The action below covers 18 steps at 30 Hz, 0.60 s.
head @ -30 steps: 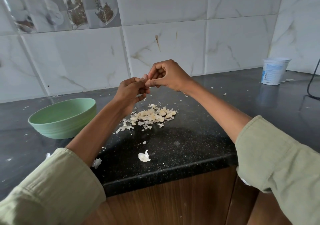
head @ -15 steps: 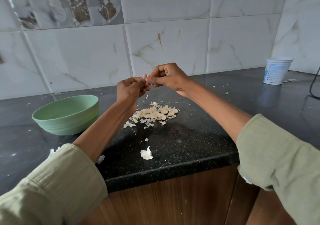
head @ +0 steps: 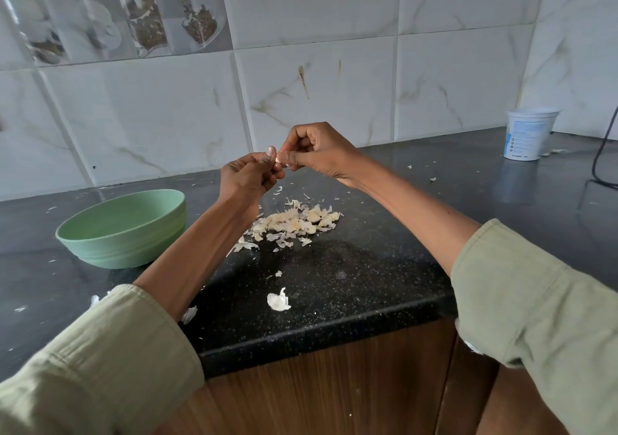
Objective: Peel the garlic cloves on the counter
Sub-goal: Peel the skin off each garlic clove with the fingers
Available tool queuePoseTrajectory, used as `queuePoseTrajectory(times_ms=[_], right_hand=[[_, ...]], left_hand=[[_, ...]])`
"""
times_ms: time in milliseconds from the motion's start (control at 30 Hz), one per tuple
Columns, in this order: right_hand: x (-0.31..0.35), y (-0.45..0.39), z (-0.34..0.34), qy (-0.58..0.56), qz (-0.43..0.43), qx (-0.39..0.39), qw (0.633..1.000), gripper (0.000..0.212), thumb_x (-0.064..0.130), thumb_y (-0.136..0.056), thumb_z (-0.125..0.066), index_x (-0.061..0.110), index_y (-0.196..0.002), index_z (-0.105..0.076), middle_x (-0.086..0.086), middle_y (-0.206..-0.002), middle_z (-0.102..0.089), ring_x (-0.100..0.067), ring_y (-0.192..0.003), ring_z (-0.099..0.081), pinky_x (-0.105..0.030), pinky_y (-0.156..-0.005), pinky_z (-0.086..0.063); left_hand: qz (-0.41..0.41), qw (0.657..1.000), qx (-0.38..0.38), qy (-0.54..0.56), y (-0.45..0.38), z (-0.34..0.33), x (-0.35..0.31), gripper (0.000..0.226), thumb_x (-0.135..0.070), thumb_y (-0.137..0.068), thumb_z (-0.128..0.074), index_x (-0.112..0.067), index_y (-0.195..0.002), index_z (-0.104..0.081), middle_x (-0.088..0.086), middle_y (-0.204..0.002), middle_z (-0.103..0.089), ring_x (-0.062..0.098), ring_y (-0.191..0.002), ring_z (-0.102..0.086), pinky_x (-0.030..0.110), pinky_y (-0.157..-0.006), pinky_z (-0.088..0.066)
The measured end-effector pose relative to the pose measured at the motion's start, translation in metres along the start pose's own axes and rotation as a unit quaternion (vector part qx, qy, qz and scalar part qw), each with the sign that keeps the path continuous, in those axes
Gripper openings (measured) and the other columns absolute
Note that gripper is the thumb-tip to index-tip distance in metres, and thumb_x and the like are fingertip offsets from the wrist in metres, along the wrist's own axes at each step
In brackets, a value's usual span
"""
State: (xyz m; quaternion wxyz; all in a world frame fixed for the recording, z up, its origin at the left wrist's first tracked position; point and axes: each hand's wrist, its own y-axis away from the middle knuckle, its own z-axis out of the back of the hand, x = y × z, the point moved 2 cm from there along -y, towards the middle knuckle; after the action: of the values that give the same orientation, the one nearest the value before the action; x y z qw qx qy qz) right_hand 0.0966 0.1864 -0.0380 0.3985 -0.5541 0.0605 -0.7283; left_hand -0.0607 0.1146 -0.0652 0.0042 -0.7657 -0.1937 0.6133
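- Garlic clove pinched between the fingers of left hand and right hand, raised above the table middle, over the heap of cloves and skins.
- Probably light, small, firm inside; skin papery, brittle, likely to tear in flakes.
- Slippery once bare, so best held at the ends, skin lifted from the tip.
- Green bowl near the left edge.

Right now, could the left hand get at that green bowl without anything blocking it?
Probably yes. The green bowl sits open on the counter to the left of the left hand, with nothing standing between them. But that hand and the right hand are both busy pinching a garlic clove.
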Motion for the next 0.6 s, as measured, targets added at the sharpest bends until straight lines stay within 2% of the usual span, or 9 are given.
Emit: queuePoseTrajectory(times_ms=[200,267,367,600], right_hand=[[0.0025,0.0008,0.0,0.015,0.001,0.0,1.0,0.022,0.014,-0.088,-0.084,-0.001,-0.097,-0.071,-0.017,-0.091,-0.077,-0.034,-0.086,-0.073,-0.049,-0.086,-0.061],[0.0025,0.001,0.0001,0.02,0.002,0.002,1.0,0.022,0.015,-0.088,-0.084,0.0,-0.097,-0.071,-0.018,-0.092,-0.077,-0.041,-0.092,-0.073,-0.051,-0.087,-0.061],[0.0033,0.0007,-0.001,0.039,0.005,0.005,0.999,0.019,0.014,-0.09,-0.083,0.001,-0.097,-0.071,-0.017,-0.093,-0.078,-0.041,-0.093,-0.074,-0.051,-0.088,-0.062],[0.0068,0.0022,0.0005,0.033,0.005,0.012,0.999,0.016,0.013,-0.091,-0.081,0.002,-0.097,-0.07,-0.016,-0.094,-0.078,-0.04,-0.095,-0.073,-0.042,-0.084,-0.063]], left_hand=[[0.009,1.0,0.003,0.009,0.0002,0.0002,-0.0002,0.02,-0.014,-0.099,-0.071,-0.006,-0.081,-0.07,0.004,-0.068,-0.069,0.012,-0.062,-0.064,0.018,-0.061,-0.055],[0.012,1.0,0.003,0.007,-0.0002,0.0006,-0.0004,0.021,-0.009,-0.101,-0.068,-0.006,-0.08,-0.07,0.004,-0.067,-0.068,0.013,-0.062,-0.064,0.018,-0.06,-0.054],[0.015,1.0,0.003,0.001,-0.0006,0.002,0.0001,0.022,-0.003,-0.101,-0.065,-0.006,-0.079,-0.069,0.004,-0.066,-0.069,0.013,-0.063,-0.064,0.018,-0.059,-0.054],[0.015,1.0,0.014,0.009,0.0,0.0019,-0.0002,0.024,0.0,-0.102,-0.061,-0.006,-0.08,-0.069,0.004,-0.067,-0.068,0.013,-0.064,-0.064,0.018,-0.06,-0.054]])
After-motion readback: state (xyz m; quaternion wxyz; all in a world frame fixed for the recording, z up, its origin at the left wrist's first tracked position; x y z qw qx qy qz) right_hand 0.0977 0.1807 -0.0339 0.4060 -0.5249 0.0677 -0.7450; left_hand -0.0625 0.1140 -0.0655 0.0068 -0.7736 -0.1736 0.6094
